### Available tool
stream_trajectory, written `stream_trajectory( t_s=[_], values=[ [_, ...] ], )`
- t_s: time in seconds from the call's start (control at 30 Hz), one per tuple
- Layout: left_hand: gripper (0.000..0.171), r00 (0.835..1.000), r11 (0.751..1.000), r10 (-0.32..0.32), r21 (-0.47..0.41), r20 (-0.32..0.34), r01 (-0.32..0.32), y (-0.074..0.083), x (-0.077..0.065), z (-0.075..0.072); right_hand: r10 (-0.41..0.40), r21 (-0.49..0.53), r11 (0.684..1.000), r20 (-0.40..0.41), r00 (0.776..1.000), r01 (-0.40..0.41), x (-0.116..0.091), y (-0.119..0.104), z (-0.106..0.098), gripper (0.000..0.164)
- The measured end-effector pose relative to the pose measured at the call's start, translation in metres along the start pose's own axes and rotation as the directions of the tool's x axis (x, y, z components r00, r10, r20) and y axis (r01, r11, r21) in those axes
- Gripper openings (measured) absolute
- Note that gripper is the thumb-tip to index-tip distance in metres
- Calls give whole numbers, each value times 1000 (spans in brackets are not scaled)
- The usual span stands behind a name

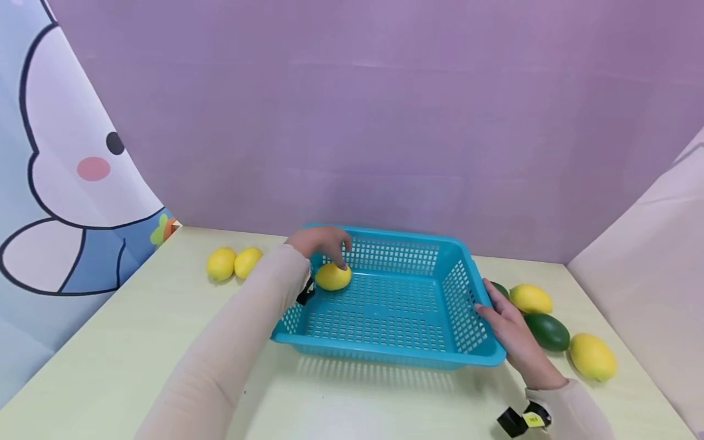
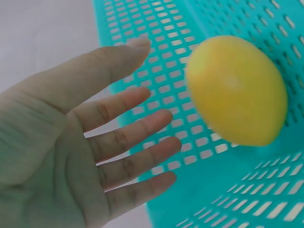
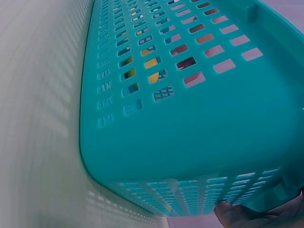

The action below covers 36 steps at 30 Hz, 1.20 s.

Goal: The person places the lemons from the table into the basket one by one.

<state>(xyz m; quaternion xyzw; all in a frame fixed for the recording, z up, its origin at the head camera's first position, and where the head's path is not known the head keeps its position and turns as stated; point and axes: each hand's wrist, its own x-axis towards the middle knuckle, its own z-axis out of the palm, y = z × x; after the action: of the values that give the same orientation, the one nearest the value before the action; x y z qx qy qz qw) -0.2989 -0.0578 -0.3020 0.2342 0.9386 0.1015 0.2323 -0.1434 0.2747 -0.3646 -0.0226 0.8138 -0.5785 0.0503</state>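
Inside a turquoise plastic basket [image 1: 379,305] with a perforated floor and walls, one lemon [image 1: 333,277] lies near the left end. My left hand [image 1: 324,242] reaches over the basket's left side beside this lemon. In the left wrist view the fingers [image 2: 137,164] and thumb are spread, and a gap separates them from the lemon [image 2: 237,90]. At the opposite end, my right hand [image 1: 511,333] grips the basket's right side, thumb over the rim. Only the fingertips [image 3: 225,211] of that hand show in the right wrist view, against the basket's wall [image 3: 213,142].
Two lemons [image 1: 221,264] sit side by side on the pale table [image 1: 165,342], left of the basket. To the right, beyond my right hand, are an avocado [image 1: 547,332], a partly hidden dark green fruit [image 1: 499,289] and two more lemons [image 1: 593,356]. A purple backdrop [image 1: 379,122] stands behind.
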Motion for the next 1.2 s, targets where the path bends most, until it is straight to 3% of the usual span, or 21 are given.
stream_trajectory(
  t_s=[0.1,0.33,0.47,0.83,1.2],
  values=[
    [54,999,999,33,-31,-19,-34,-3,-5,-6,-5,-4,1000,-4,1000,5,1,0,1,65],
    [54,996,992,44,-113,-80,-53,-9,-21,-21,-8,-15,1000,-11,1000,8,2,-2,2,65],
    [53,990,990,65,-116,-128,-80,-13,-30,-27,-8,-15,1000,-15,1000,8,2,-3,3,65],
    [52,960,981,96,-139,-264,-136,-26,-46,-27,-17,-23,1000,-8,1000,17,4,-5,5,65],
    [47,925,973,137,-126,-354,-192,-54,-61,-35,-17,-23,1000,-19,1000,16,0,-6,5,65]
  ],
)
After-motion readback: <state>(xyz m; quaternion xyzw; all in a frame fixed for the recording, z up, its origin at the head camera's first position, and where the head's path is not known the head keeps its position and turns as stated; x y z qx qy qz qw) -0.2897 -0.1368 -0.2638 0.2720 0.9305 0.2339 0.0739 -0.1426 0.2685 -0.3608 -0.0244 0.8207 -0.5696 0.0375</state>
